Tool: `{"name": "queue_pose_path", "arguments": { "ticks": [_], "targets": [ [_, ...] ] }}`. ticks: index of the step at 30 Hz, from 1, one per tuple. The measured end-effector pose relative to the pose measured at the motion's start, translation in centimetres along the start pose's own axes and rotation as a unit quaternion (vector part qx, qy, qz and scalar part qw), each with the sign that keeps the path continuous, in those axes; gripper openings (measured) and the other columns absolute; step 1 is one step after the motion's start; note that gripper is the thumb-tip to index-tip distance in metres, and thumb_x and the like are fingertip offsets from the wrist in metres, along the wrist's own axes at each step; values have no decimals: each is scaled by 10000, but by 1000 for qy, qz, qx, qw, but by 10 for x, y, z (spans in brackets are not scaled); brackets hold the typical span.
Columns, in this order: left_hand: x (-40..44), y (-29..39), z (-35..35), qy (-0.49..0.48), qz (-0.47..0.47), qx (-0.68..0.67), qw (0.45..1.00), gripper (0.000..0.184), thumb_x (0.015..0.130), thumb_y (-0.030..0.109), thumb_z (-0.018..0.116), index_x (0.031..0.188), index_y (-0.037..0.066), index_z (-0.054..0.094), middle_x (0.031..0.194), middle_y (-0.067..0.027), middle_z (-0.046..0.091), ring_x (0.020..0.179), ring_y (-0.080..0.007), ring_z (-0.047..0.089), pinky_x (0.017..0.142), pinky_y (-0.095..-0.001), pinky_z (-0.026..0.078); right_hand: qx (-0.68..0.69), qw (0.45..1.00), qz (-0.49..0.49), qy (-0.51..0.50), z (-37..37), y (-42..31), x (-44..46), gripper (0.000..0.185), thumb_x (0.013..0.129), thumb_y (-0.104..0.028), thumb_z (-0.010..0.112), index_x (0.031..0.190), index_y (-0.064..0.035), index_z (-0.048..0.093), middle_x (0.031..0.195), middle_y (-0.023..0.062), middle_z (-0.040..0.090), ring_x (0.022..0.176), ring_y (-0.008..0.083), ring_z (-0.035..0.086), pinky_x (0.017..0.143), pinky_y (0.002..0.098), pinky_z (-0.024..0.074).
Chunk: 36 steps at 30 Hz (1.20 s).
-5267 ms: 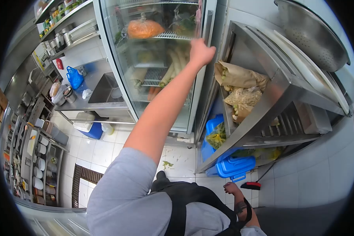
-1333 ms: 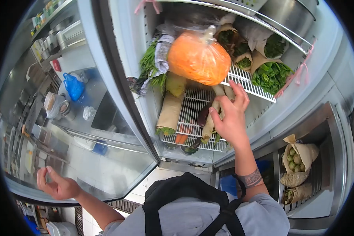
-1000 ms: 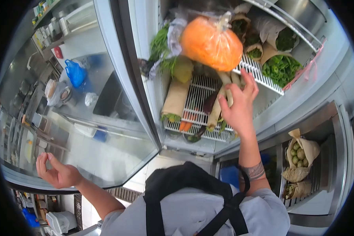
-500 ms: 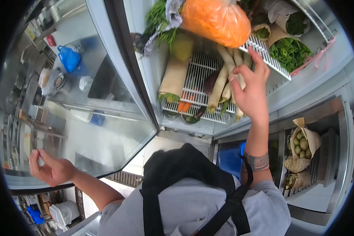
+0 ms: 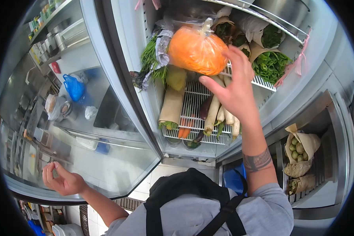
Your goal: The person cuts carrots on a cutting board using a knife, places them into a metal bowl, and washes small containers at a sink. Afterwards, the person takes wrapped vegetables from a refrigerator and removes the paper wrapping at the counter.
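In front of the fridge shelves, my right hand [image 5: 236, 84] is raised with thumb and fingers spread, at the lower right of a clear bag of shredded orange food [image 5: 198, 49]. Its fingertips overlap the bag's edge; whether they touch it I cannot tell. Leafy greens in brown paper [image 5: 270, 65] lie right of the bag, green stalks [image 5: 149, 59] to its left. On the rack below are long white vegetables [image 5: 212, 114], a paper-wrapped bundle [image 5: 171, 106] and carrots [image 5: 183, 131]. My left hand [image 5: 63, 179] is at the open glass door [image 5: 118, 157], fingers loosely curled and apart, holding nothing.
Through the door glass show a counter with a sink [image 5: 114, 110] and a blue plastic bag [image 5: 73, 87]. At the right, a metal rack [image 5: 334, 157] bears a paper bag of round green produce [image 5: 308, 145]. A metal pot [image 5: 283, 11] stands on the upper fridge shelf.
Since half a second ago, my right hand has moved up and left relative to the shelves, from the white vegetables to the orange bag, and its fingers have spread wider. The whole view has shifted.
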<state>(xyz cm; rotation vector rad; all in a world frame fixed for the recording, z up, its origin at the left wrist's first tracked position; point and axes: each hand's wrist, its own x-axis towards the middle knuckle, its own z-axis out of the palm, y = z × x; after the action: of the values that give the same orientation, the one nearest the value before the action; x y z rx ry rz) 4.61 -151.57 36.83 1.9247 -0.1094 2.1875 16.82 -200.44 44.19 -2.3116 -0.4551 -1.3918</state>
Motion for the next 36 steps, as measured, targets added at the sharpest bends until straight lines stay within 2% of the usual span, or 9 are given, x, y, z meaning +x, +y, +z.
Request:
{"name": "queue_pose_path", "arguments": {
  "ticks": [3, 7, 13, 22, 24, 27, 29, 32, 36],
  "targets": [
    [2, 4, -1, -9, -10, 26, 1000, 137, 942, -122, 658, 1063, -61, 671, 1156, -160, 599, 1056, -254, 606, 863, -338, 563, 11, 999, -21, -24, 16, -4, 28, 753, 785, -389, 876, 1415, -111, 573, 1440, 197, 525, 1251, 426, 510, 1127, 551, 353],
    [2, -2, -5, -18, 2, 17, 1000, 148, 938, -116, 665, 1072, -55, 678, 1159, -160, 604, 1064, -251, 602, 873, -341, 556, 11, 996, -64, -55, 25, 11, 42, 659, 779, -358, 874, 1349, -134, 631, 1344, 172, 576, 1221, 412, 528, 1082, 524, 421],
    [5, 2, -9, -33, 1, 34, 999, 175, 935, -120, 667, 1096, -56, 685, 1159, -155, 611, 1063, -252, 608, 887, -346, 559, 77, 994, -34, -68, 1, 32, 51, 301, 771, -122, 822, 1017, -51, 664, 988, 103, 640, 1008, 327, 613, 905, 416, 503],
    [7, 24, 5, 5, -56, 5, 998, 171, 920, -137, 646, 1061, -46, 679, 1124, -152, 616, 1050, -264, 616, 879, -352, 554, 138, 987, 35, -77, -20, 50, 38, 218, 775, -80, 795, 896, -24, 623, 910, 89, 619, 930, 276, 609, 875, 356, 494],
    [2, 41, 16, 16, -70, -77, 994, 171, 914, -136, 628, 1054, -45, 668, 1119, -144, 651, 1057, -264, 619, 912, -376, 526, 132, 987, 39, -78, -22, 49, 35, 224, 773, -79, 795, 903, -26, 620, 912, 91, 613, 932, 275, 605, 875, 353, 490],
    [-3, 93, 43, -87, -79, -224, 967, 204, 859, -99, 631, 1047, -31, 675, 1121, -168, 647, 1063, -286, 618, 959, -407, 511, 154, 983, 58, -83, -20, 51, 32, 231, 774, -79, 795, 914, -27, 619, 922, 87, 605, 936, 271, 598, 876, 347, 483],
    [16, 135, 72, -217, -55, -292, 930, 204, 839, -49, 700, 1034, 4, 724, 1147, -169, 689, 1075, -306, 654, 979, -420, 508, 152, 983, 53, -84, -18, 50, 33, 233, 779, -82, 797, 918, -26, 618, 928, 84, 603, 938, 268, 597, 879, 347, 482],
    [44, 187, 142, -225, -10, -372, 900, 252, 861, -6, 719, 1109, 36, 729, 1175, -155, 702, 1089, -343, 665, 992, -420, 511, 149, 984, 55, -84, -19, 46, 32, 231, 794, -90, 799, 923, -25, 619, 939, 79, 601, 945, 261, 595, 880, 344, 481],
    [84, 229, 259, -266, 116, -338, 895, 348, 849, 40, 723, 1196, 67, 705, 1235, -120, 691, 1224, -343, 608, 1070, -454, 480, 170, 977, 83, -95, -21, 46, 29, 215, 822, -102, 795, 936, -24, 631, 941, 80, 594, 945, 257, 599, 874, 340, 481]
  ]
}}
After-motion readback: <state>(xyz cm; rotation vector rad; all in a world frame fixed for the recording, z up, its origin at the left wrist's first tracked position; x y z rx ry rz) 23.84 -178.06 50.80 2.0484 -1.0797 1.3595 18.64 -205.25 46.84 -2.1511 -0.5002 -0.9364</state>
